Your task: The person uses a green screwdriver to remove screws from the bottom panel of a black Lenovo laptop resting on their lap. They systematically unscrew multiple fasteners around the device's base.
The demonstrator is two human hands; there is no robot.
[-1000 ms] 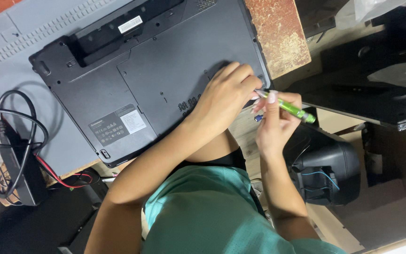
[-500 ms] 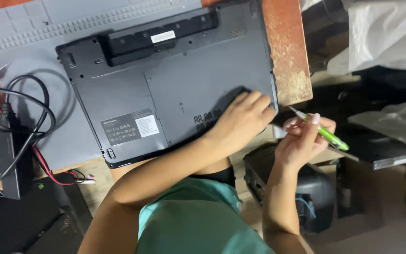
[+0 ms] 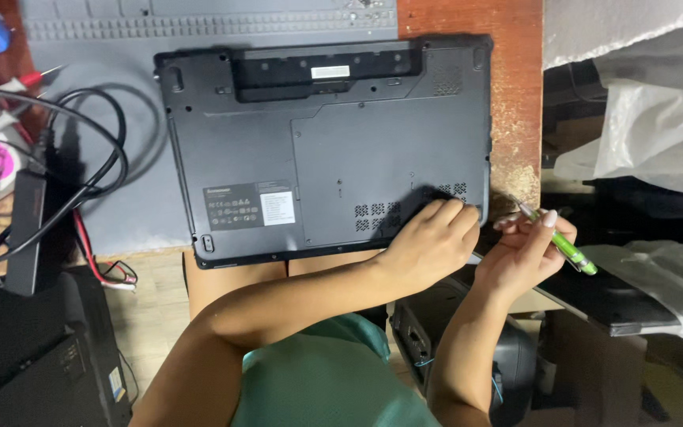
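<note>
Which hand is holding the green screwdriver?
The right hand holds the green screwdriver, just off the table's edge. The left hand holds nothing; it lies flat on the upside-down laptop, at its near right corner.

Both forearms come up from the bottom of the view, bare to above the elbow, and converge toward the near right corner of the bench. The left hand lies palm down, fingers bent and pressed flat together, knuckles raised, wrist slightly cocked; the forearm runs at a slant from lower left. The right hand sits just beside it, just past the bench's right edge, turned palm inward with the fingers curled into a pinch, thumb against fingertips, closed around something thin. Its forearm rises steeply, almost upright, elbow low by the torso.
</note>
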